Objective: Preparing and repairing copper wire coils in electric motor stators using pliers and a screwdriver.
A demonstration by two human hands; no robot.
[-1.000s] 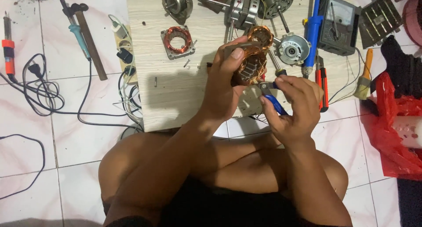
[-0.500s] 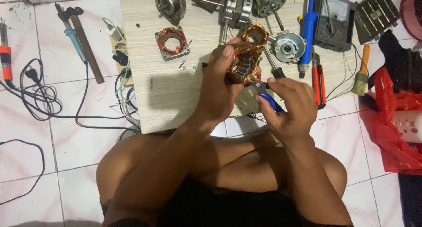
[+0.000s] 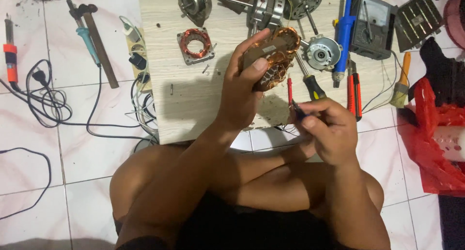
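The person is sitting cross-legged on the white tiled floor (image 3: 34, 148), knees (image 3: 145, 177) nearest the camera and the wooden board (image 3: 193, 95) just beyond them. The right hand (image 3: 327, 131) is hovering over the near right edge of the board, fingers pinching a small dark tool (image 3: 296, 109) with a blue tip; the tool's point is aiming up and left, toward the left hand. The left hand (image 3: 242, 90) is raised a little farther out, gripping the copper-wound motor stator (image 3: 273, 56) between thumb and fingers, so the stator is sitting just beyond and to the left of the right hand, close to it but apart from the tool.

A yellow-handled screwdriver (image 3: 310, 83) is lying on the board between the two hands. To the left, a smaller square stator (image 3: 195, 44) is resting on the board. Farther away, motor housings (image 3: 261, 5), a blue tool (image 3: 344, 32) and an analogue meter (image 3: 372, 25) are lining the far edge. Cables (image 3: 48, 105) are trailing over the tiles at far left.
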